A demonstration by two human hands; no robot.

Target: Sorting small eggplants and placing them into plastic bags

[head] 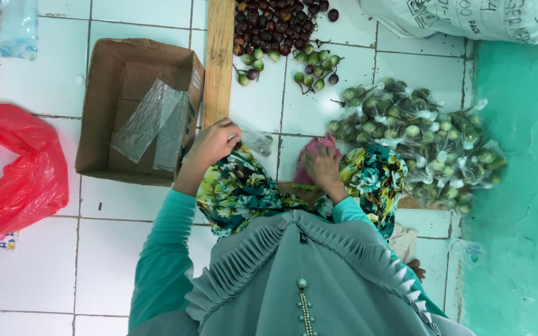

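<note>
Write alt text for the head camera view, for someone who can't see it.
Seen from above, a seated person's left hand pinches a clear plastic bag while the right hand rests on a pink cloth. Bagged green eggplants pile at right; a cardboard box sits at left.

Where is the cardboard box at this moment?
In the head view, the open cardboard box sits on the white tiled floor at upper left, between the red plastic bag and the wooden plank, beyond the left hand.

Bright, even overhead light; soft shadows only. Mild glare on the glossy white tiled floor (126,249) toward 7 o'clock. Focus sharp throughout.
</note>
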